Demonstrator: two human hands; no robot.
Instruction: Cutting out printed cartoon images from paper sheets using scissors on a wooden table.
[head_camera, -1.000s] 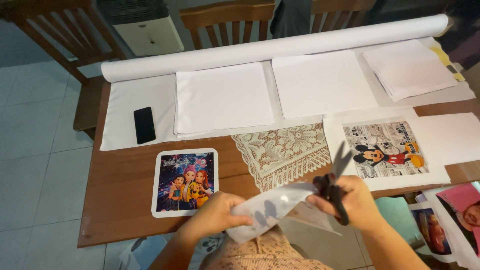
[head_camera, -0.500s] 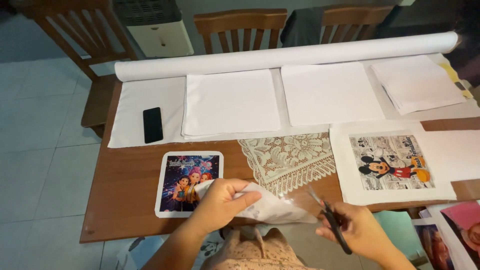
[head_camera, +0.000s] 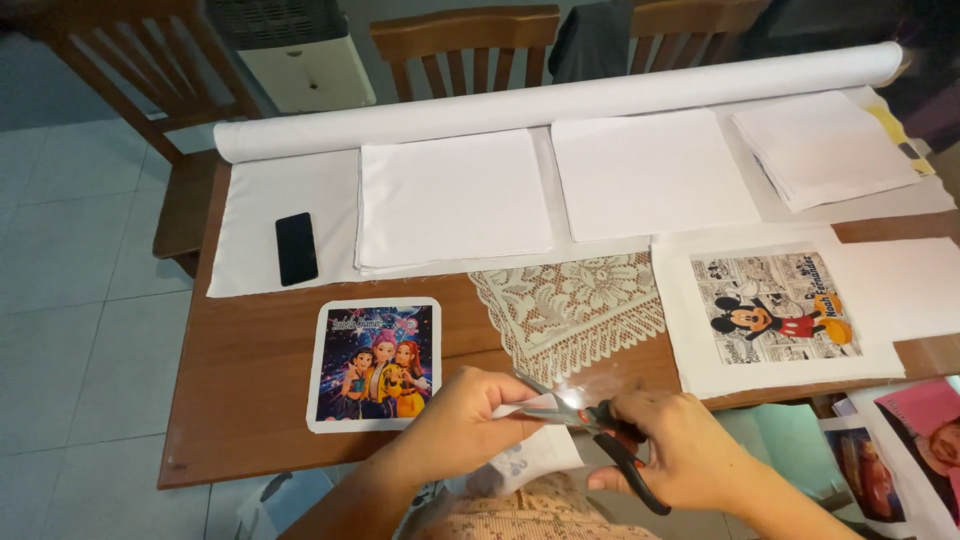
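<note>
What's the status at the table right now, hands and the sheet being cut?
Right hand grips black-handled scissors, blades at the white sheet. Left hand holds that sheet. Cartoon print and lace cloth lie close by, not blocking.

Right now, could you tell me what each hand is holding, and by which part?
The right hand holds black-handled scissors by the handle loops. The left hand grips a white printed sheet at its upper edge.

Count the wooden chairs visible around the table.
3, all at the table's far side: one at the far left corner, one behind the middle, one toward the right with dark cloth over it. Others may be out of frame.
</note>
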